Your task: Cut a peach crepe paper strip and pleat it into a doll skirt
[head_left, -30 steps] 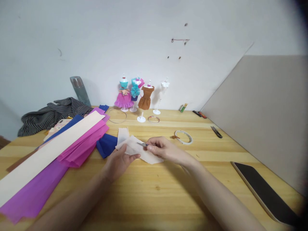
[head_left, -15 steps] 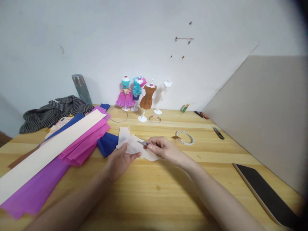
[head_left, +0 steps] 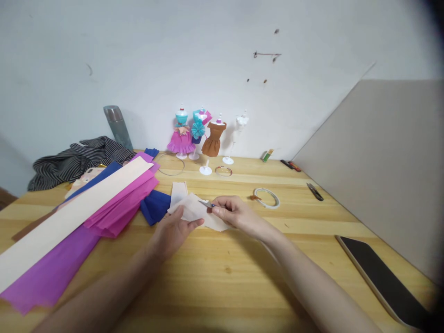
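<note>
One hand braces the sheet point(head_left: 190, 212), the other steers the blade point(head_left: 205, 204)

The left hand point(head_left: 171, 233) is clamped on the sheet's near left edge, thumb set apart along its near side, probably so the thin stuff lies firm for the metal. The right hand point(head_left: 232, 212) is closed around the blade's handle, the tip aimed left across the sheet; that low, pinched hold seems meant for fine control. I cannot tell whether the tip has gone into the sheet.

The sheet is in the middle of the surface point(head_left: 222, 286), between the hands, where both arms reach easily. A pale strip point(head_left: 179, 189) lies just beyond its left part, beside a blue piece point(head_left: 156, 207). The long cream band point(head_left: 79, 219) lies over purple cloth point(head_left: 57, 273) at the left, presumably out of the arms' way. The tape point(head_left: 267, 199) rests to the right, within reach. The brown dress point(head_left: 214, 141) stands at the far side, perhaps for display.
</note>
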Motion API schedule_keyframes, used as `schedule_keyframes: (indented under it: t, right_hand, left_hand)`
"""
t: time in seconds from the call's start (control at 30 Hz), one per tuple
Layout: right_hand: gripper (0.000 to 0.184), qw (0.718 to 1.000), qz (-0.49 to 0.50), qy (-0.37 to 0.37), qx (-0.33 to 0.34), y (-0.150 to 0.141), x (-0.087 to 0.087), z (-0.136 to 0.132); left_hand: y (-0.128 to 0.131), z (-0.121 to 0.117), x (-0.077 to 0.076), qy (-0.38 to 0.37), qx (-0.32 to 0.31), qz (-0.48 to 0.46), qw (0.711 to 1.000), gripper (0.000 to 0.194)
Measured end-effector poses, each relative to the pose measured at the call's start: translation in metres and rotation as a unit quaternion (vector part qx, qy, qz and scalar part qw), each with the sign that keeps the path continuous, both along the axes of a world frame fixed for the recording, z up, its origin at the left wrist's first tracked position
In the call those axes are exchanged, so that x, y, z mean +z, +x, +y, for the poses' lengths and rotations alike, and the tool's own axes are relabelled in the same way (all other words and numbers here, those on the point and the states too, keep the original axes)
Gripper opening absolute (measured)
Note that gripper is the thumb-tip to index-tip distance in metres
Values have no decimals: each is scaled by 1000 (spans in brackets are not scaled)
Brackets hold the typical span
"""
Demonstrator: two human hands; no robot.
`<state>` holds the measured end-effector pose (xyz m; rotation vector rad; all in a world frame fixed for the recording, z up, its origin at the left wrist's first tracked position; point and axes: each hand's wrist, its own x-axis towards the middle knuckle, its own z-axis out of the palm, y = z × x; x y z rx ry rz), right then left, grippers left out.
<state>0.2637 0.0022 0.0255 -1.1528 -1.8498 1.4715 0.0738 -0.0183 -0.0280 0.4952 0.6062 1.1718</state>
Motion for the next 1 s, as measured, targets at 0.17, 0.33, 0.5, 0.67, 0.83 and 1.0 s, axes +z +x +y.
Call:
schedule_keyframes:
  t: [0.17, 0.33, 0.5, 0.67, 0.83, 1.0]
  right_hand:
    - [43, 1000, 2, -8, -9, -1, 1, 0]
    - [42, 1000, 6, -12, -22, -1, -1, 1]
    - [43, 999, 9, -23, -34, -2, -3, 2]
    - [46, 997, 40, -56, -34, -1, -2, 3]
    - [47, 999, 21, -41, -20, 6, 3, 4]
    - [41, 999, -22, 14, 20, 11, 6, 5]
  left_hand:
    - [-1, 1, -2, 0, -1, -10, 1000, 13]
    - [0, 0, 0, 5, 4, -20, 1000, 18]
    - [1, 0, 0, 2, 16, -26, 1000, 23]
    - [0, 1, -2, 2, 17, -10, 1000, 16]
    - [-2, 1, 0, -1, 23, -20, 1000, 12]
    - [-2, 1, 1, 6, 24, -17, 1000, 17]
